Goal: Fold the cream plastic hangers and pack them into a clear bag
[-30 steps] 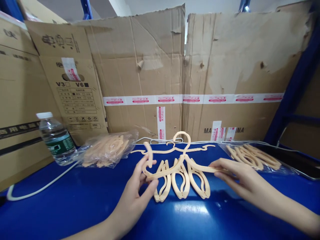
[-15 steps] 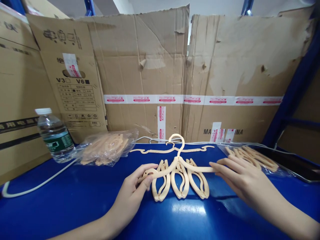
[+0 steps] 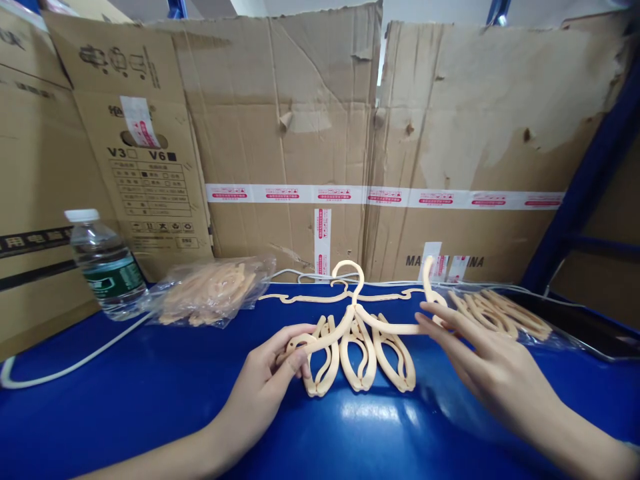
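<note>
A beige folding hanger (image 3: 357, 283) is held up with its hook at the top and both arms spread. My left hand (image 3: 273, 373) pinches its left end between thumb and fingers. Around the right end, my right hand (image 3: 493, 367) has its fingers closed, partly hiding that end; a short end piece (image 3: 429, 277) points upward there. Under the hanger, three folded hangers (image 3: 358, 357) lie side by side on the blue table (image 3: 370, 440). Another hanger (image 3: 320, 298), unfolded, lies flat behind them.
On the left, a clear bag of hangers (image 3: 210, 293) lies beside a water bottle (image 3: 107, 267). Another bag of hangers (image 3: 500, 317) is at the right, near a dark flat device (image 3: 585, 327). Cardboard boxes (image 3: 280, 147) wall the back; a white cable (image 3: 70, 380) crosses the left.
At the hanger's right end, the short end piece has swung up into view above my right fingers. My left hand keeps its hold, and the view has shifted slightly.
</note>
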Demonstrator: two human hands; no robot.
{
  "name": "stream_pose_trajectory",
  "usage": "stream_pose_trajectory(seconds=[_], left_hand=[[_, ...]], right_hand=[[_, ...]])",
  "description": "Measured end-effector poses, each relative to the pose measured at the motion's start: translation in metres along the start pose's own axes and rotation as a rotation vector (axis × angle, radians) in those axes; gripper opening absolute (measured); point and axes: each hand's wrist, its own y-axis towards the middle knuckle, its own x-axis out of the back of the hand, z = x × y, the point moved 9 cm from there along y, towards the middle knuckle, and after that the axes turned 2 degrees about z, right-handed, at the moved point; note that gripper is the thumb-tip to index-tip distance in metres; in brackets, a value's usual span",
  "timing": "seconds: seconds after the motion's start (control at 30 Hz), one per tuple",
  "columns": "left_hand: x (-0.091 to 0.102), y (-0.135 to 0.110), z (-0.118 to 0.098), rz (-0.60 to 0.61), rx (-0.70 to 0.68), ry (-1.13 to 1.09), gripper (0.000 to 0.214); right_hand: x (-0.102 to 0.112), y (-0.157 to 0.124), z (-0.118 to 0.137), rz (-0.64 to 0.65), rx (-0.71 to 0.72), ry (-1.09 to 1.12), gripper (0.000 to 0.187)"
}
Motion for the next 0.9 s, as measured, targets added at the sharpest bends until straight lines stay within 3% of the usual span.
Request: stream_pose_trajectory(seconds=[0.1, 0.2, 0.37, 0.67, 0.8, 0.9], left_hand=[[0.004, 0.002, -0.001, -0.027, -0.004, -0.010, 0.036], [0.005, 0.002, 0.000, -0.038, 0.012, -0.027, 0.036], [0.004, 0.003, 0.000, -0.040, 0.033, -0.052, 0.038], [0.018, 0.000, 0.002, -0.209, 0.090, -0.145, 0.042], [0.008, -0.001, -0.004, -0.152, 0.068, -0.234, 0.045], [-0.001, -0.002, -0.011, -0.083, 0.040, -0.261, 0.042]], right_hand=[[0.004, 0.001, -0.012, -0.083, -0.134, 0.250, 0.047], [0.000, 0.001, -0.034, -0.139, -0.355, 0.527, 0.044], [-0.026, 0.000, -0.052, -0.045, -0.635, 0.985, 0.025], [-0.051, -0.010, -0.055, 0.080, -0.817, 1.244, 0.025], [-0.058, -0.011, -0.048, 0.109, -0.807, 1.333, 0.025], [-0.067, -0.016, -0.038, 0.128, -0.929, 1.437, 0.027]])
